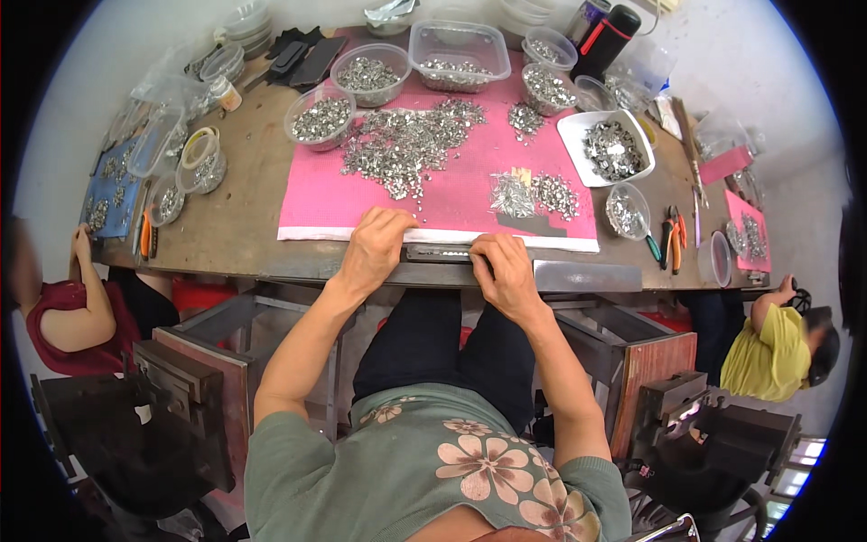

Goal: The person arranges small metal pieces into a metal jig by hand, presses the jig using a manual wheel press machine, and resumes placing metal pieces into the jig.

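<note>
At the table's front edge lies a narrow dark metal bar with a slotted strip (440, 254), between my two hands. My left hand (375, 246) is closed just left of it, fingertips pinched over the pink mat's (312, 203) white front edge; any small piece in them is too small to make out. My right hand (506, 271) is closed at the bar's right end, thumb and fingers curled together, their contents hidden. Beyond my hands, a large heap of small shiny metal pieces (402, 144) covers the mat. Thin metal pins (512, 194) lie beside a smaller heap (555, 196).
Clear tubs (322, 117) of metal pieces and a white tray (571, 135) stand around the mat. A flat metal plate (587, 276) lies right of my right hand. Orange-handled pliers (670, 242) lie farther right. Other people sit at left (77, 316) and right (768, 352).
</note>
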Available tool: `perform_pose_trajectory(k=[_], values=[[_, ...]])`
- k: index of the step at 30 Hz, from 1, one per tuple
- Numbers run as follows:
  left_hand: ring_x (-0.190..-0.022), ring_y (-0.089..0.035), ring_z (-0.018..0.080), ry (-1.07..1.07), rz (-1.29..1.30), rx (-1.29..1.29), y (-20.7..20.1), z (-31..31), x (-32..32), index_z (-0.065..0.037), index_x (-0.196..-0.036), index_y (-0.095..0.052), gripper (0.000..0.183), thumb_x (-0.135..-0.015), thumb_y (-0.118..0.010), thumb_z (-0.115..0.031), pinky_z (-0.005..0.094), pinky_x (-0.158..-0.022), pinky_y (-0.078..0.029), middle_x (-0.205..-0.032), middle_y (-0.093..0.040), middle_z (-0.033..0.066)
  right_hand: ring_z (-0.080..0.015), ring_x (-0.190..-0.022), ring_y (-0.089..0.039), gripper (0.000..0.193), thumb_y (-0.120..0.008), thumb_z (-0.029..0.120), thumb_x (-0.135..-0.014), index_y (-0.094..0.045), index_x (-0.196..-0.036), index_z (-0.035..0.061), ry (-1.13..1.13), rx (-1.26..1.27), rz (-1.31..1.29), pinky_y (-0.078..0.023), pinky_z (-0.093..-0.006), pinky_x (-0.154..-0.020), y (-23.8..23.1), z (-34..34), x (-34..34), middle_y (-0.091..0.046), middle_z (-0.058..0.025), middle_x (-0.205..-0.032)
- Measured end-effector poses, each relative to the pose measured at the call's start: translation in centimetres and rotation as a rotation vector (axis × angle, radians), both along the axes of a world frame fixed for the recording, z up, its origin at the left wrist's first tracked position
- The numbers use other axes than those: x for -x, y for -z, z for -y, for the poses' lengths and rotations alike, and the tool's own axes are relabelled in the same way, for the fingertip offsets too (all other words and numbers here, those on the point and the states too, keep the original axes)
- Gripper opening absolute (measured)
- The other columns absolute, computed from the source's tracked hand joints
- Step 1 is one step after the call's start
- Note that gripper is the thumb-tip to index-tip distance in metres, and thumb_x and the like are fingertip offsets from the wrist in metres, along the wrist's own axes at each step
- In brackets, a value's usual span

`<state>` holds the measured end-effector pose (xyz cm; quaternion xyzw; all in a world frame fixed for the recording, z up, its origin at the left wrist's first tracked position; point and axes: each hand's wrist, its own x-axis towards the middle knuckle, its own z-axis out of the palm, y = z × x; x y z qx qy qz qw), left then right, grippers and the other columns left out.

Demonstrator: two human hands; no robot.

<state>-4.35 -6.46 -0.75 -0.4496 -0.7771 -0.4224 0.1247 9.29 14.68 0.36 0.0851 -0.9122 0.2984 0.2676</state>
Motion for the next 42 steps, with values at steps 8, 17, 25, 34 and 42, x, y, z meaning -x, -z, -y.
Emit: perform_pose_trajectory(k=[8, 17, 25, 34, 42], values=[[-0.089, -0.06, 0.0302, -0.037, 0.033, 0.043, 0.6, 0.4, 0.8, -0.005, -0.098, -0.069, 0.018, -0.083, -0.065, 0.005, 0.0411, -0.081, -0.045, -0.093, -0.062, 0.0094, -0.0121, -0.079, -0.063, 0.005, -0.067, 0.003, -0.095, -0.067, -0.097, -0.001, 0.271, 0.58, -0.017, -0.05, -0.0279, -0.073, 1.6, -2.0, -0.9, -0.066, -0.005, -0.086], [-0.089, -0.058, 0.0269, -0.274, -0.062, 0.142, -0.2, 0.7, 0.6, -0.008, -0.099, -0.072, 0.017, -0.084, -0.076, -0.014, 0.0424, -0.092, -0.037, -0.089, -0.062, 0.0061, -0.0114, -0.074, -0.059, 0.006, -0.068, 0.004, -0.094, -0.066, -0.097, -0.0013, 0.303, 0.551, -0.007, -0.048, -0.0269, -0.069, 2.7, -2.1, -1.2, -0.065, -0.0049, -0.083], [-0.091, -0.058, 0.0258, -0.308, -0.138, 0.151, 0.1, 0.6, 0.4, -0.008, -0.091, -0.072, 0.01, -0.085, -0.076, -0.015, 0.0449, -0.094, -0.036, -0.088, -0.061, 0.0056, -0.009, -0.078, -0.057, 0.006, -0.066, 0.004, -0.096, -0.066, -0.099, -0.0017, 0.289, 0.596, 0.023, -0.047, -0.0248, -0.072, 3.0, -2.3, -1.6, -0.064, -0.002, -0.086], [-0.082, -0.061, 0.0285, -0.055, 0.355, -0.011, -2.0, -1.6, -1.9, -0.003, -0.092, -0.068, 0.008, -0.088, -0.071, -0.009, 0.0397, -0.087, -0.044, -0.083, -0.065, 0.0092, -0.0135, -0.073, -0.059, 0.006, -0.068, 0.002, -0.092, -0.066, -0.096, -0.0016, 0.331, 0.55, -0.026, -0.047, -0.0282, -0.068, 2.4, -1.9, -1.3, -0.064, -0.0066, -0.082], [-0.082, -0.061, 0.0265, 0.071, 0.095, -0.067, -1.1, -5.4, -4.8, -0.004, -0.091, -0.068, 0.006, -0.086, -0.072, -0.005, 0.0377, -0.079, -0.044, -0.09, -0.068, 0.0065, -0.0084, -0.079, -0.058, 0.007, -0.066, 0.004, -0.096, -0.067, -0.1, -0.0015, 0.313, 0.543, 0.0, -0.047, -0.0247, -0.072, 2.4, -1.9, -1.5, -0.066, -0.0013, -0.084]])
